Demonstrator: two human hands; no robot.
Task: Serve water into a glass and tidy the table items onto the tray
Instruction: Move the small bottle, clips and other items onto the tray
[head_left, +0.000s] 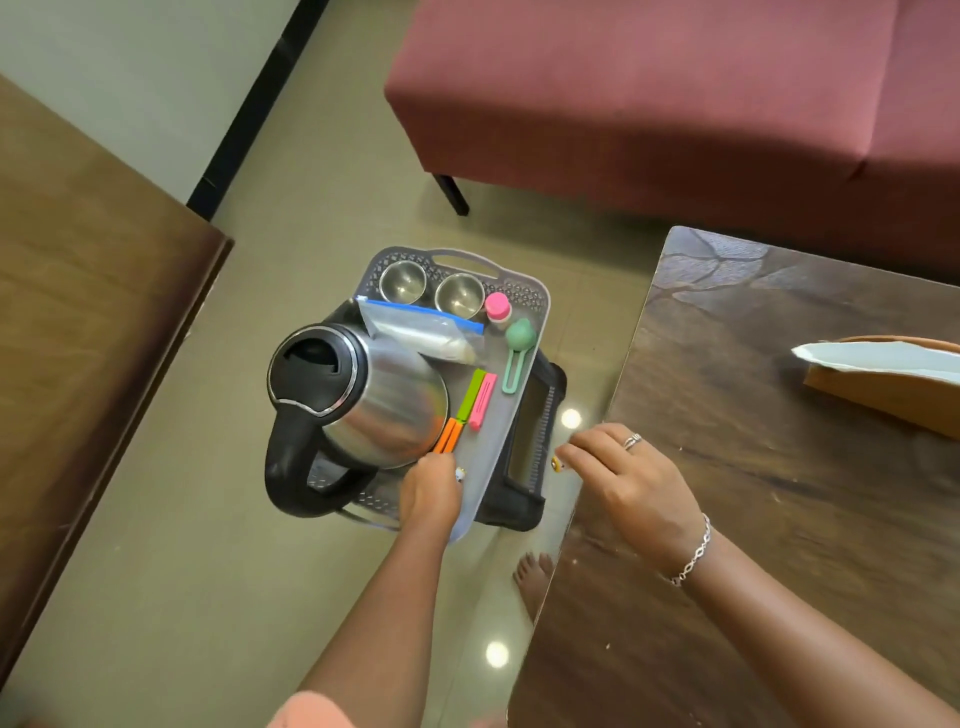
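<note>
Grey perforated plastic tray (522, 293) sits over a black stool (524, 499) on the floor, left of the dark wooden tabletop (753, 415). It carries a steel electric kettle (384, 400), two small steel cups (402, 283), a clear zip bag (426, 332) and coloured clips (480, 395). The left hand (431, 491) grips the tray's near edge; the right hand (628, 478) hovers at the tabletop's edge, fingers (576, 452) loosely curled, holding nothing

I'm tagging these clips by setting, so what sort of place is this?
Most likely a home living room: a maroon upholstered sofa stands on a glossy tiled floor near a dark wooden table, and a steel kettle sits on a plastic tray.
</note>
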